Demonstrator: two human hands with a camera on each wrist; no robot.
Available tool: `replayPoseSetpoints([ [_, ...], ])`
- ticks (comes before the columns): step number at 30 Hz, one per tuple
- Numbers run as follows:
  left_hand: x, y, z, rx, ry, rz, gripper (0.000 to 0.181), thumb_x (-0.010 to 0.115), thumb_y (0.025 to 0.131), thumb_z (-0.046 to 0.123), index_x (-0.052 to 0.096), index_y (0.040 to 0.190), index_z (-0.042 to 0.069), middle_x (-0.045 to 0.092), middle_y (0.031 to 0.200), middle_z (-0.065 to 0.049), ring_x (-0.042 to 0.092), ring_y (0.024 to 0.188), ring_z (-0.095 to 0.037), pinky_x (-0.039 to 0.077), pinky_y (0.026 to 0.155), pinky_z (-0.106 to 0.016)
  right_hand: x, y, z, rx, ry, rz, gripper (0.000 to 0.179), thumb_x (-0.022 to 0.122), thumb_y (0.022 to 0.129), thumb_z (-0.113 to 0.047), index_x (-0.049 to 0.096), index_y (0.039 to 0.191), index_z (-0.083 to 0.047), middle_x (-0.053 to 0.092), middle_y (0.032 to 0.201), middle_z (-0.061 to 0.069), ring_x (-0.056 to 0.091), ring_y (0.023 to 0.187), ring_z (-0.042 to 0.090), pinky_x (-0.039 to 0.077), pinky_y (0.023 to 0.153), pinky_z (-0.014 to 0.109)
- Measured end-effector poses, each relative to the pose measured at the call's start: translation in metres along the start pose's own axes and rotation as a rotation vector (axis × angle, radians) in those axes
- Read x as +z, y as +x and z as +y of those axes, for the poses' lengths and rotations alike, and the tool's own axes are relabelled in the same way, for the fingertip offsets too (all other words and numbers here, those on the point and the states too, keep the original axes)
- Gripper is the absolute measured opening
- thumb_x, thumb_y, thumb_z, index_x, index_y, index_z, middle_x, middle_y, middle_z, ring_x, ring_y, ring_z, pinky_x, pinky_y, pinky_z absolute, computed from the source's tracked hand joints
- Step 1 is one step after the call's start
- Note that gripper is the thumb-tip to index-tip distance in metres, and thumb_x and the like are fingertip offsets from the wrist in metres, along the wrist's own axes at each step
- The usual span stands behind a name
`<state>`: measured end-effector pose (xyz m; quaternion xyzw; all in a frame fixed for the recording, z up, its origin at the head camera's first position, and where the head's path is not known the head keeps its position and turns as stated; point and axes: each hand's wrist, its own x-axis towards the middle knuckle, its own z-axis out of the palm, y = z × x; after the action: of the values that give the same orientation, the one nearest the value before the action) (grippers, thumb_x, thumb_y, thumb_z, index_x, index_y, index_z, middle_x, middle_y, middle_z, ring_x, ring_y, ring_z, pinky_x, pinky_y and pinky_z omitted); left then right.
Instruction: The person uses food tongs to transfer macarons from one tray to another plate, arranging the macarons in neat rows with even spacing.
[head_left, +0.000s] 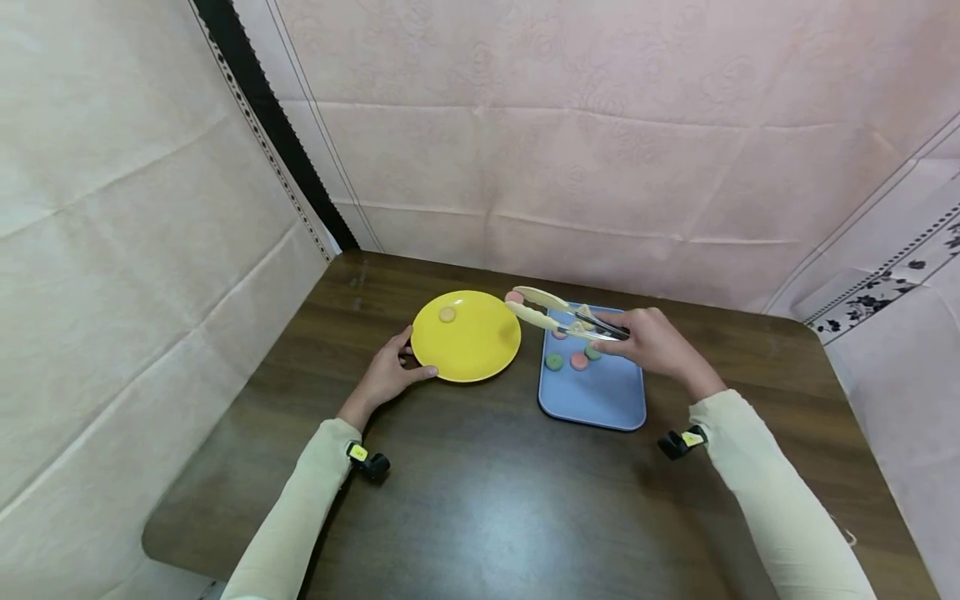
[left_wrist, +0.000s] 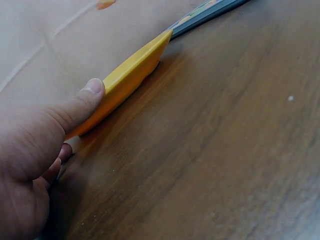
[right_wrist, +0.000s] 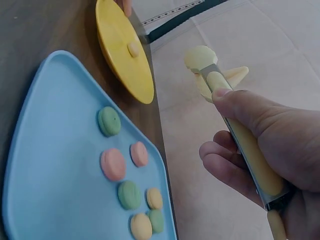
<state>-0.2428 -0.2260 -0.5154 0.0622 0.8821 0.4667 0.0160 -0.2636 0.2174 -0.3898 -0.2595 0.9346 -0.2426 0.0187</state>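
My left hand [head_left: 392, 372] holds the near-left rim of a round yellow plate [head_left: 480, 346], thumb on the edge; some of its fingers are hidden. On the plate lies one pale yellow macaron [head_left: 447, 314]. In my right hand [head_left: 651, 340] is a pair of cream-and-metal tongs [right_wrist: 245, 145], gripped round the handles. Between the tong tips, just beyond the plate's right edge, a pink macaron [head_left: 513, 297] is pinched in the air. Below the right hand sits a blue tray [head_left: 592, 404] with several green, pink and yellow macarons, such as a green one [right_wrist: 109, 121].
Plate and tray rest on a dark brown wooden table [head_left: 465, 467], a gap of bare wood between them. Pale cloth [head_left: 570, 167] hangs behind the table's back edge and along both sides. A wrist camera [head_left: 371, 462] is strapped to the left sleeve.
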Motion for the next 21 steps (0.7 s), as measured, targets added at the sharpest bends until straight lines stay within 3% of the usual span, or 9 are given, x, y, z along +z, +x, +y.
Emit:
replayPoseSetpoints([
  [4,-0.001,0.001,0.000,0.001,-0.007,0.001,0.107,0.079,0.073,0.050,0.020,0.153,0.010,0.038,0.147,-0.010,0.049,0.114,-0.023,0.045,0.095,-0.043,0.007,0.018,-0.002,-0.021,0.017,-0.003,0.060,0.073,0.082,-0.044,0.058,0.134,-0.016,0.064,0.071,-0.003,0.047,0.053,0.014,0.039,0.046,0.028],
  [10,-0.002,0.001,0.000,0.001,-0.006,0.002,0.106,0.079,0.074,0.048,0.020,0.153,0.008,0.038,0.146,-0.011,0.049,0.115,-0.023,0.045,0.095,-0.043,0.020,0.041,-0.011,-0.055,0.032,-0.036,0.069,0.068,0.080,-0.058,0.058,0.134,-0.017,0.052,0.061,-0.004,0.042,0.050,0.014,0.037,0.045,0.028],
  [16,-0.001,-0.001,0.003,-0.017,-0.009,-0.004,0.105,0.079,0.075,0.046,0.020,0.153,0.009,0.037,0.147,-0.010,0.048,0.116,-0.023,0.045,0.096,-0.043,0.035,0.057,-0.016,-0.090,0.044,-0.065,0.051,0.073,0.085,-0.035,0.062,0.128,-0.009,0.057,0.063,-0.001,0.037,0.044,0.013,0.033,0.044,0.028],
  [21,0.000,0.000,0.004,-0.031,-0.015,-0.001,0.105,0.079,0.075,0.046,0.020,0.153,0.010,0.039,0.146,-0.009,0.048,0.115,-0.022,0.045,0.097,-0.043,0.048,0.067,-0.019,-0.060,0.028,-0.092,0.054,0.073,0.085,-0.037,0.061,0.130,-0.009,0.058,0.066,-0.001,0.042,0.048,0.013,0.037,0.047,0.028],
])
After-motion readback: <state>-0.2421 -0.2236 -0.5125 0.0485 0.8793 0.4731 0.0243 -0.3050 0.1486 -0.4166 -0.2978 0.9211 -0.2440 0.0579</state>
